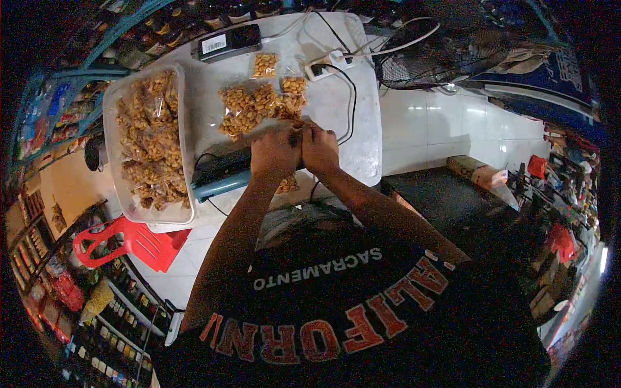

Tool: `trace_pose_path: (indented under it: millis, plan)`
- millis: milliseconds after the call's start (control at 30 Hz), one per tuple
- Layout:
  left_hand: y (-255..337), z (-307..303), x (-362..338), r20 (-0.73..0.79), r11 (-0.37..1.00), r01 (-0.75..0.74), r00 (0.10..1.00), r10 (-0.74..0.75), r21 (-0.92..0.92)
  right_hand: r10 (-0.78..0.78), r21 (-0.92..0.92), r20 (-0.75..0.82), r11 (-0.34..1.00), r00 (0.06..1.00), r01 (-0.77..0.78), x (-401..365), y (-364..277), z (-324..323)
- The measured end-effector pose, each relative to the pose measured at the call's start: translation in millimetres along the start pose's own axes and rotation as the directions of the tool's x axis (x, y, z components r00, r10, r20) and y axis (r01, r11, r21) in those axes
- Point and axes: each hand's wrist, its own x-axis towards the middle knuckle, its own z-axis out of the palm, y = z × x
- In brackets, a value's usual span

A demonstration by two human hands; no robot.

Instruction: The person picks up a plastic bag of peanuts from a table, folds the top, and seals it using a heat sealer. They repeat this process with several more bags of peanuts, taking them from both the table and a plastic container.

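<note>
Fingers of the left hand and right hand are bunching together, any pinch hidden, while nut packets are lying just beyond, risking split plastic if tugged unevenly.

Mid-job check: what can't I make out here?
Head view: whether left hand and right hand grip anything; their backs hide it.
Head view: right end of blue bar; left wrist and hand cover it.
Head view: small print on label; too small.
Head view: lower packet; partly hidden by left wrist.

Gap between tub and snack bags; black cable crosses tabletop at right.
</note>
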Motion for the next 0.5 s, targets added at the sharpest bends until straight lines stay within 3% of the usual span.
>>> trace_pose_path:
  millis: [133,200,267,300,367,500]
  plan:
    - [-4.0,2.0,0.4,0.006,1.0,0.008,1.0,-0.008,0.006,0.055,0.082,-0.043,0.995,0.998,-0.052,-1.0,-2.4,0.0]
    - [-3.6,1.5,-1.6,-0.011,1.0,0.025,1.0,-0.025,-0.01,-0.086,0.039,-0.079,0.995,0.993,0.089,-2.2,1.6,0.5]
    - [-3.8,2.6,-1.5,-0.199,0.985,-0.169,0.965,0.173,0.038,-0.057,0.075,-0.09,0.995,0.994,0.064,-2.8,2.8,4.6]
    - [-2.5,3.3,-0.2,-0.2,0.984,-0.175,0.964,0.178,0.03,-0.031,0.105,-0.102,0.994,0.994,0.042,-2.1,2.2,2.5]
    - [-3.3,1.3,1.7,0.06,0.999,0.016,0.998,-0.019,0.041,0.016,0.102,-0.093,0.995,0.996,-0.007,-1.8,-2.3,-0.2]
    - [-13.6,9.3,1.7,-0.039,0.993,-0.037,0.998,0.042,0.111,0.023,0.116,-0.15,0.993,0.988,-0.005,-2.3,-1.2,4.9]
